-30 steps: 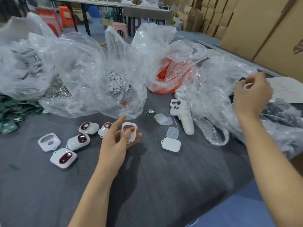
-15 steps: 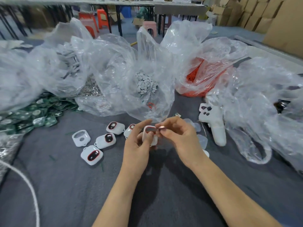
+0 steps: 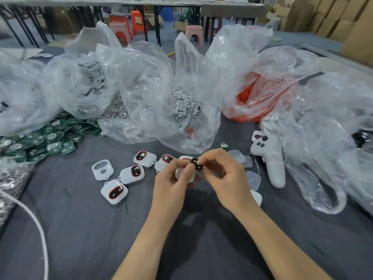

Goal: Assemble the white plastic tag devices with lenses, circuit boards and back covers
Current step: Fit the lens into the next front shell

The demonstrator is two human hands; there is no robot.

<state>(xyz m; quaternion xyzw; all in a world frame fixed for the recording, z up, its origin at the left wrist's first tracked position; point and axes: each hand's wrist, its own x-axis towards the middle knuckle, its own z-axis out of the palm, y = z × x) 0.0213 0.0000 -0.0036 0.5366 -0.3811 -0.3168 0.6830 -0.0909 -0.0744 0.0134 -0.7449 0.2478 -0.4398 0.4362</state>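
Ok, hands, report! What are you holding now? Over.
Left hand grips white tag shell. Right hand pinches small black piece at its top. Nothing in the way.

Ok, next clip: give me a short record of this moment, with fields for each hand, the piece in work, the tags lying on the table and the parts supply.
left hand: grips white tag shell
right hand: pinches small black part at the shell's top edge
windowed tags: four, on grey table, left of the hands
empty shell: beside them, furthest left
circuit boards: green heap, far left
bag of white discs: behind the tags
bag of red parts: back right
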